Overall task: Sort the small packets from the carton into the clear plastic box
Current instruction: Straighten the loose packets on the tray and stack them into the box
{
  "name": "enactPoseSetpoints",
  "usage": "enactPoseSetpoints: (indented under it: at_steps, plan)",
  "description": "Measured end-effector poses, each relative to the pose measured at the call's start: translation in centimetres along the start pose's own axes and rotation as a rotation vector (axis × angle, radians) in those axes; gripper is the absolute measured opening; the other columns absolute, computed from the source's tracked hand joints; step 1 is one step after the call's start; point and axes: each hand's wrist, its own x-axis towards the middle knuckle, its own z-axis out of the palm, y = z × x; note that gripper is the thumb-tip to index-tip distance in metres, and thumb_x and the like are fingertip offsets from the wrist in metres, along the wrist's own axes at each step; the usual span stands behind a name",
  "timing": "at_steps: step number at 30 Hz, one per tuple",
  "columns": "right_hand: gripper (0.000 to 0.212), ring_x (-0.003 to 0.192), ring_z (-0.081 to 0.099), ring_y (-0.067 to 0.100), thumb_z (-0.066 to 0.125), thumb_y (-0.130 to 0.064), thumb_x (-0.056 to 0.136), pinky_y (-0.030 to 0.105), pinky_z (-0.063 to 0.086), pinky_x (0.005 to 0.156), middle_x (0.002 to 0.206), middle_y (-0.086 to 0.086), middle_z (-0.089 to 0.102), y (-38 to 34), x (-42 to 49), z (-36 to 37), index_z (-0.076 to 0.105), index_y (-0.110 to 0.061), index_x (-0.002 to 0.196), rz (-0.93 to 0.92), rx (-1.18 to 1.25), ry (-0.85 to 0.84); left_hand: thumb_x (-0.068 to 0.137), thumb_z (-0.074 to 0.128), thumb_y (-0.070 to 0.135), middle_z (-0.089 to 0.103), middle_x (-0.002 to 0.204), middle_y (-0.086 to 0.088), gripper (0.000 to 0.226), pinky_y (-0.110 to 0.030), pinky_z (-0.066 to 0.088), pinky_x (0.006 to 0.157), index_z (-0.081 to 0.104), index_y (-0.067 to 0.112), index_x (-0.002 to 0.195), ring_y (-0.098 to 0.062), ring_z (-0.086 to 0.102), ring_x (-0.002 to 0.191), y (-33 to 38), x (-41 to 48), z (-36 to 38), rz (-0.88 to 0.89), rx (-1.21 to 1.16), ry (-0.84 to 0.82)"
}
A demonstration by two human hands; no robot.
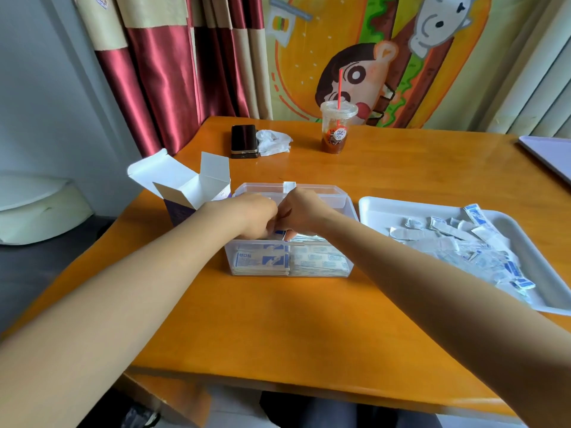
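— What is seen at the left?
— The open carton (185,193) is stood on the desk (278,319), beside the clear plastic box (287,267).
— And the fingers?
— A packet (279,232) is pinched over the box by curled fingers of the left hand (253,214) and right hand (301,213). Loose packets (463,242) are heaped on the white tray (386,208).

The setting is presenting as a domestic room. Red-and-cream curtains (160,72) are hanging beside a cartoon burger wall hanging (386,35). 1 orange wooden table (309,319) is carrying 1 phone (244,140) and 1 lidded takeaway drink cup (337,128).
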Motion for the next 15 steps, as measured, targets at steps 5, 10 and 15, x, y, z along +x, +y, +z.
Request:
enactPoseSetpoints:
  at_steps: [5,10,15]
  plan:
    - [0.020,0.081,0.072,0.019,0.060,-0.016,0.090,0.034,0.054,0.087,0.089,0.010,0.075,0.1,0.1,0.1,0.075,-0.004,0.095,-0.020,-0.055,-0.005,0.095,0.050,0.020,0.066,0.104,-0.010,0.023,-0.032,0.045,0.072,0.065,0.011,0.110,-0.026,0.061,0.095,-0.1,0.0,0.0,-0.016,0.011,0.048]
    - [0.015,0.087,0.068,0.024,0.066,-0.007,0.083,0.036,0.054,0.082,0.093,0.010,0.074,-0.1,-1.4,-0.8,0.077,-0.007,0.093,-0.166,-0.119,0.153,0.095,0.048,0.010,0.064,0.107,-0.006,0.029,-0.028,0.045,0.074,0.063,0.016,0.119,-0.023,0.058,0.096,0.0,-0.1,0.2,-0.052,-0.034,0.047]
    - [0.020,0.092,0.066,0.021,0.059,-0.008,0.088,0.034,0.054,0.087,0.100,0.006,0.073,0.0,-2.0,-1.1,0.075,-0.009,0.100,-0.127,-0.166,0.020,0.095,0.050,0.012,0.063,0.113,-0.007,0.033,-0.028,0.047,0.073,0.061,0.017,0.125,-0.024,0.059,0.096,0.0,-0.3,-0.2,-0.065,-0.012,0.033]
